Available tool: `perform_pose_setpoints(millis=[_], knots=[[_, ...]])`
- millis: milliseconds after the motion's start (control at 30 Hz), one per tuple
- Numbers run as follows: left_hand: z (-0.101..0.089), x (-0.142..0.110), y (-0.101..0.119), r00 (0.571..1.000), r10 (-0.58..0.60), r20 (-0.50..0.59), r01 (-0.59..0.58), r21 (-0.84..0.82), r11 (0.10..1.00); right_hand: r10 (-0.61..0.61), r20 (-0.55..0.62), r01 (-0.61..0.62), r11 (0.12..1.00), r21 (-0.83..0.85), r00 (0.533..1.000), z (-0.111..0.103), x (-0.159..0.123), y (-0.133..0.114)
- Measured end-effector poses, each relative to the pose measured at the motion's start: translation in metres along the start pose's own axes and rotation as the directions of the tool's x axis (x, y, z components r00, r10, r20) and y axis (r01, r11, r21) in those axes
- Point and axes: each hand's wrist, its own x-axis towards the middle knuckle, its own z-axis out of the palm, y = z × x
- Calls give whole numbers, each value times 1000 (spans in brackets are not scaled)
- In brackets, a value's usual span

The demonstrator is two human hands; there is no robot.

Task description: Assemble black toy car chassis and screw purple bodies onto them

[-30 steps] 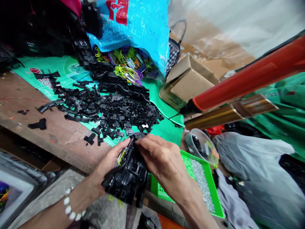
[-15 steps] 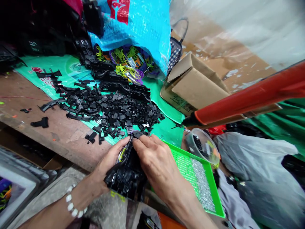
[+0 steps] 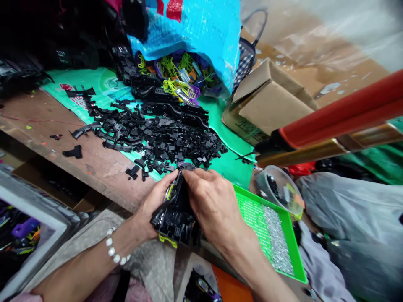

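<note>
Both my hands hold one black plastic toy chassis with yellow-green trim, over my lap at the bench's near edge. My left hand wraps its left side from below, a white bead bracelet on the wrist. My right hand covers its right side, fingertips pinched at the chassis's top end, where a small black piece sits. Just beyond my fingers lies a heap of small black plastic parts on a green sheet.
A green tray of small silver screws sits right of my hands, a clear cup behind it. A blue sack spills coloured plastic frames. A cardboard box and a red and gold tube lie to the right.
My hands and the chassis keep their grip; the chassis has tipped more upright and sits lower in my hands. The view has shifted slightly right and down.
</note>
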Motion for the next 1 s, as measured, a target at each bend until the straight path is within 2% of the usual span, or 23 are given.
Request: perform_pose_setpoints(millis=[100, 233, 267, 400, 500, 567, 667, 833, 1000], knots=[[-2, 0, 0, 1000, 26, 3, -26, -16, 1000, 1, -26, -3, 997, -75, 1000, 0, -8, -8], [2, -5, 1, 988, 8, -152, -9, -4, 1000, -44, -104, 25, 984, -176, 994, 6, -17, -18], [2, -5, 2, 986, -14, -164, 12, -17, 1000, -64, -112, 42, 981, -188, 992, 7, -19, -19], [-3, -2, 0, 989, -145, -38, 140, -109, 984, -101, -174, 66, 978, -198, 980, 6, -18, -15], [-5, 0, 0, 983, -183, 9, 183, -113, 977, -117, -237, 74, 981, -181, 964, 3, -14, -5], [-5, -1, 1, 982, -185, 31, 187, -115, 976, -94, -296, 53, 988, -143, 950, 3, -11, 0], [-4, -3, 4, 977, -202, 69, 209, -111, 972, 11, -373, -20, 1000, -20, 928, 2, -8, 4], [-7, -4, 7, 965, -229, 127, 243, -112, 963, 119, -366, -52, 981, 186, 923, -2, -8, 6], [-10, 0, 5, 962, -222, 156, 245, -146, 958, 126, -351, -49, 975, 219, 928, -3, -6, 6]])
